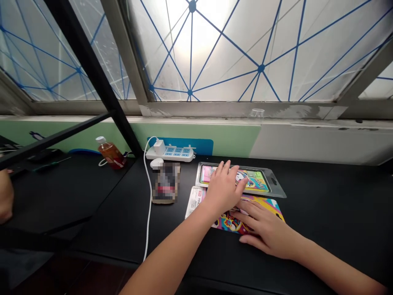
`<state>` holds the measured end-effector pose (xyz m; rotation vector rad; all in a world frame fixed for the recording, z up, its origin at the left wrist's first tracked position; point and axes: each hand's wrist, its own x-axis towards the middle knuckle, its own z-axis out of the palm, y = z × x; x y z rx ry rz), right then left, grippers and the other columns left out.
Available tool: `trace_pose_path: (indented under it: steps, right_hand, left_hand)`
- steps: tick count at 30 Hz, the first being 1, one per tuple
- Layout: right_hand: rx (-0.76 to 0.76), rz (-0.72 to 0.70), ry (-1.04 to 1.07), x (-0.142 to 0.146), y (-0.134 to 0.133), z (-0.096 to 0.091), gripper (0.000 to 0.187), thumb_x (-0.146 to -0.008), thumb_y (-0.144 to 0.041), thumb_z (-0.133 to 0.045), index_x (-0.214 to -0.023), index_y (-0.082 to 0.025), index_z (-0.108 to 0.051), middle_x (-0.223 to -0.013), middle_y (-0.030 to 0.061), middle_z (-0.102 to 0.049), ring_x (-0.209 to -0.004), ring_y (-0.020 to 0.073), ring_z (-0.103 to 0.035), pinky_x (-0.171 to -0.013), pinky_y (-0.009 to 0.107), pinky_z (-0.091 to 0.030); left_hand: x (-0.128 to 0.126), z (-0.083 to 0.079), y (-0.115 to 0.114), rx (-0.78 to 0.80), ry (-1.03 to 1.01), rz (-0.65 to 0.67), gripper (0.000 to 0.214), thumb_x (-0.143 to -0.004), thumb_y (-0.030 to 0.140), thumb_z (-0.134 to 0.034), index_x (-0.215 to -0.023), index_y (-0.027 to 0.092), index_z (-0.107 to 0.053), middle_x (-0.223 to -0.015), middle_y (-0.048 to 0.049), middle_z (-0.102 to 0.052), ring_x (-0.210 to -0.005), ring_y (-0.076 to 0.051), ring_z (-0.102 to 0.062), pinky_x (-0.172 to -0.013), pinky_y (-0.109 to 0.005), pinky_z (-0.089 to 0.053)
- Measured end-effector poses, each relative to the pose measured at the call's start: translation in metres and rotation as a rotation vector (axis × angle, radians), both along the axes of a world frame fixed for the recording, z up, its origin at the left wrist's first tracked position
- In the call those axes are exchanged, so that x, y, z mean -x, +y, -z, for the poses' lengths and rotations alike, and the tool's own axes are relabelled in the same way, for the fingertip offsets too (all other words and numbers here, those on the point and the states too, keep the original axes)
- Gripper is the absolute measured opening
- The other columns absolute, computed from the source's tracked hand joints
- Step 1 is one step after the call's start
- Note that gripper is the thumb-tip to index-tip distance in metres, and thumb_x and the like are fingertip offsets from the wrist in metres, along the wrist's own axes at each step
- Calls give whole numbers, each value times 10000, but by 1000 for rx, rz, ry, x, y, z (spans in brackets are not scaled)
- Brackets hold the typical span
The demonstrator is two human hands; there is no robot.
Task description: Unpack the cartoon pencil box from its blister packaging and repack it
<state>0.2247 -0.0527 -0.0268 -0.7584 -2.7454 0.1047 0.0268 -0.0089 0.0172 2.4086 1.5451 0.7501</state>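
A clear plastic package point(258, 183) with bright printed contents lies on the black table. My left hand point(223, 186) rests over its left part, palm down, fingers stretched out and thumb apart. Just in front of the package is a colourful printed card point(229, 223) with a white printed section at its left end. My right hand point(265, 225) lies flat on the card's right half, fingers spread, with the thumb near the front edge. My left wrist and both hands hide the middle of the card.
A white power strip point(179, 154) with a plugged-in charger stands against the wall. Its white cable point(148, 221) runs toward the front edge. A blurred-out flat item point(166, 184) lies left of the card. Beyond a black frame post point(101, 78) are a drink bottle point(112, 153) and another person's arm point(5, 194).
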Motion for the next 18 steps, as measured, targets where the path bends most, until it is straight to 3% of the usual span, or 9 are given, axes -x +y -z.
trace_pose_path:
  steps: [3, 5, 9, 12, 15, 18]
  right_hand:
    - [164, 43, -55, -2, 2, 6, 678, -950, -521, -590, -1556, -281, -399, -1636, 111, -350, -1489, 348, -336, -1170, 540, -359]
    - [244, 59, -76, -5, 4, 8, 743, -943, -542, -591, -1591, -323, -300, -1656, 76, -291, -1515, 356, -260, -1197, 576, -295]
    - [343, 80, -113, -5, 6, 6, 804, -919, -579, -606, -1599, -372, -230, -1665, 47, -245, -1510, 370, -254, -1203, 606, -262]
    - [378, 111, -115, -7, 5, 4, 779, -909, -585, -617, -1583, -406, -269, -1663, 31, -254, -1501, 381, -275, -1187, 625, -283]
    - [370, 124, -100, -11, 6, 3, 690, -912, -559, -626, -1541, -432, -373, -1636, 26, -338, -1477, 379, -342, -1166, 629, -325]
    - [315, 139, -75, -13, 7, 2, 545, -933, -506, -614, -1464, -435, -510, -1577, 32, -460, -1425, 361, -445, -1125, 584, -414]
  left_hand:
    - [12, 10, 2, 8, -48, 6, 550, -1052, 493, -370, -1454, 136, -487, -1589, -152, -423, -1513, -312, -303, -1212, -487, -318]
    - [26, 16, 0, -11, -37, 31, 559, -1052, 502, -364, -1467, 141, -466, -1599, -151, -407, -1525, -317, -272, -1218, -507, -299]
    - [60, 22, -1, -38, 74, 107, 585, -1037, 520, -404, -1501, 164, -419, -1623, -150, -364, -1537, -332, -234, -1221, -556, -264]
    - [75, 21, -2, 30, 108, 59, 509, -1060, 460, -359, -1451, 155, -475, -1592, -152, -421, -1506, -299, -326, -1206, -519, -318]
    - [63, 13, -9, 14, 136, -16, 479, -1062, 444, -325, -1407, 175, -522, -1552, -149, -479, -1500, -335, -329, -1198, -594, -293]
    - [31, 6, -14, -31, 204, -4, 574, -1031, 521, -371, -1466, 157, -465, -1569, -211, -430, -1504, -406, -287, -1180, -661, -259]
